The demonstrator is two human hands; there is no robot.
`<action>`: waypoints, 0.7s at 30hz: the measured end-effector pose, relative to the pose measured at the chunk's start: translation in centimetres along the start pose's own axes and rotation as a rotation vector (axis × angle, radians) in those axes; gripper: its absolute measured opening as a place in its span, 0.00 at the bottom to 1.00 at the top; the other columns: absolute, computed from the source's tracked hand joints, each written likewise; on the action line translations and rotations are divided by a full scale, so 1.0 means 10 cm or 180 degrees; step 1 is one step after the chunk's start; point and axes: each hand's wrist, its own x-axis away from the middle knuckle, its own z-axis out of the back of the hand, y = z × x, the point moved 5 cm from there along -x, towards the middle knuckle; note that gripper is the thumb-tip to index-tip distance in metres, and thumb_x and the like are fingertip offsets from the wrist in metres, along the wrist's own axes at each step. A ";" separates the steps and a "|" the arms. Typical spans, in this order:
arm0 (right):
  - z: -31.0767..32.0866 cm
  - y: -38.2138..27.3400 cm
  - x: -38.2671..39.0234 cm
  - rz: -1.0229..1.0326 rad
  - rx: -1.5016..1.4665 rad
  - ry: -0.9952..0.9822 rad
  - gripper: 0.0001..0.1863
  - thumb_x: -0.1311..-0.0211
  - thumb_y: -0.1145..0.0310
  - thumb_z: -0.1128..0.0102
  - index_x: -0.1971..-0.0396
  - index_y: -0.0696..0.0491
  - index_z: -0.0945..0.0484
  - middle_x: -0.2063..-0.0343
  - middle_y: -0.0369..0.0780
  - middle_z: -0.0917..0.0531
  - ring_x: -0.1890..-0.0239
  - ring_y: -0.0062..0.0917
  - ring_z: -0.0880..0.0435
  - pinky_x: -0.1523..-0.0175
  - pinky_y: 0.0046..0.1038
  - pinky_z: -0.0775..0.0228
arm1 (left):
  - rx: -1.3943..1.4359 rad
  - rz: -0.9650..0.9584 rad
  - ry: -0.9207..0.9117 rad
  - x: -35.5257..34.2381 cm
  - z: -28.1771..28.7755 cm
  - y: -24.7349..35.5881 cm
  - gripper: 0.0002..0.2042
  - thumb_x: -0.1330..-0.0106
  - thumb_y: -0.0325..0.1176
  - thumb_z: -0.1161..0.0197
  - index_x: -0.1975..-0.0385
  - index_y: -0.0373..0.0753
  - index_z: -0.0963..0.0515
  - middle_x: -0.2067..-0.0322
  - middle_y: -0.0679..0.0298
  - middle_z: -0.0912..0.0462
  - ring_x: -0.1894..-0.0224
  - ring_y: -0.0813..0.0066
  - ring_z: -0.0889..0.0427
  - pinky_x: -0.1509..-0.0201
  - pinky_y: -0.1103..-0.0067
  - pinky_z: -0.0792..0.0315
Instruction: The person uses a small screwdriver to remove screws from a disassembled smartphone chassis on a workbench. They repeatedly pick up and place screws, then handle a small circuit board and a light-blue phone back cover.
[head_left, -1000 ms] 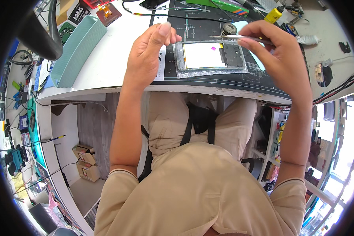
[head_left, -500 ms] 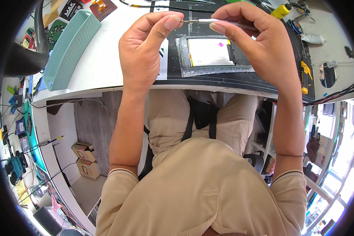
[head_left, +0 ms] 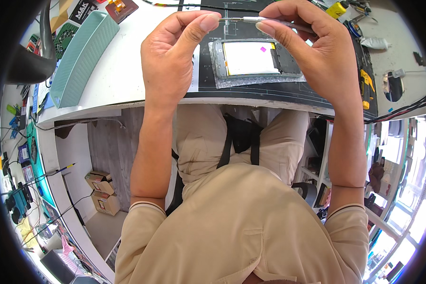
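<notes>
My right hand (head_left: 312, 45) grips a thin silver screwdriver (head_left: 265, 20) held level above the desk. The thumb and forefinger of my left hand (head_left: 175, 49) pinch its slender metal tip. Both hands are raised above a phone with a white, lit-looking front panel (head_left: 251, 57) that lies in a grey frame on a dark work mat (head_left: 288, 90). A small pink sticker sits near the panel's top right.
A long teal tray (head_left: 80, 54) lies at the left of the white desk (head_left: 118, 80). Yellow-handled tools (head_left: 367, 87) rest at the mat's right edge. Cables and small boxes crowd the far edge. Cardboard boxes (head_left: 102, 191) stand on the floor below.
Both hands have risen from the phone toward the camera. The right hand brought the screwdriver up, and the left hand left the mat and now pinches its tip.
</notes>
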 end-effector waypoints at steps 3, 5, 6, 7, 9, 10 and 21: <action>0.00 0.08 0.01 0.0180 -0.0137 0.0046 0.10 0.34 0.70 0.25 0.60 0.61 0.14 0.68 0.40 0.12 0.71 0.18 0.18 0.66 0.21 0.27 | -0.0040 0.0016 0.0009 0.01 0.00 0.02 0.11 0.26 0.32 0.28 0.53 0.31 0.13 0.59 0.61 0.09 0.56 0.81 0.13 0.47 0.85 0.22; -0.01 0.18 -0.02 0.0489 -0.0278 0.0099 0.10 0.35 0.70 0.25 0.60 0.59 0.13 0.67 0.40 0.11 0.72 0.21 0.18 0.66 0.23 0.26 | -0.0083 0.0035 0.0027 0.02 -0.01 0.03 0.10 0.27 0.32 0.27 0.54 0.31 0.13 0.59 0.62 0.09 0.56 0.81 0.13 0.47 0.86 0.22; -0.01 0.18 -0.02 0.0568 -0.0222 0.0113 0.10 0.35 0.70 0.25 0.60 0.59 0.13 0.66 0.40 0.11 0.72 0.22 0.17 0.66 0.23 0.26 | -0.0153 0.0084 0.0032 0.03 -0.01 0.03 0.11 0.26 0.33 0.28 0.54 0.31 0.13 0.59 0.62 0.09 0.54 0.80 0.13 0.44 0.84 0.23; -0.01 0.18 -0.02 0.0644 -0.0164 0.0129 0.09 0.35 0.70 0.26 0.60 0.59 0.13 0.66 0.41 0.11 0.72 0.23 0.17 0.66 0.24 0.26 | -0.0223 0.0133 0.0035 0.04 -0.01 0.04 0.11 0.26 0.34 0.28 0.54 0.31 0.12 0.59 0.61 0.09 0.53 0.79 0.13 0.42 0.82 0.24; 0.00 0.10 0.00 0.0497 0.0119 0.0023 0.09 0.34 0.69 0.27 0.61 0.59 0.13 0.68 0.42 0.11 0.72 0.24 0.17 0.65 0.25 0.26 | -0.0292 0.0167 0.0027 0.05 0.00 0.04 0.11 0.27 0.34 0.28 0.55 0.32 0.12 0.59 0.62 0.09 0.54 0.79 0.14 0.42 0.82 0.25; 0.00 0.05 0.00 0.0402 0.0216 -0.0084 0.09 0.34 0.69 0.27 0.62 0.59 0.13 0.68 0.42 0.11 0.71 0.24 0.16 0.64 0.25 0.26 | -0.0291 0.0153 0.0016 0.05 0.01 0.04 0.11 0.27 0.33 0.27 0.55 0.32 0.12 0.60 0.63 0.09 0.55 0.81 0.15 0.46 0.84 0.25; 0.05 -0.30 -0.20 0.1424 0.0636 -0.1026 0.07 0.35 0.70 0.31 0.66 0.59 0.14 0.71 0.44 0.14 0.64 0.40 0.16 0.55 0.35 0.23 | -0.1185 -0.0287 -0.0508 0.24 0.06 -0.06 0.06 0.30 0.32 0.26 0.61 0.36 0.11 0.66 0.66 0.12 0.60 0.80 0.16 0.51 0.80 0.25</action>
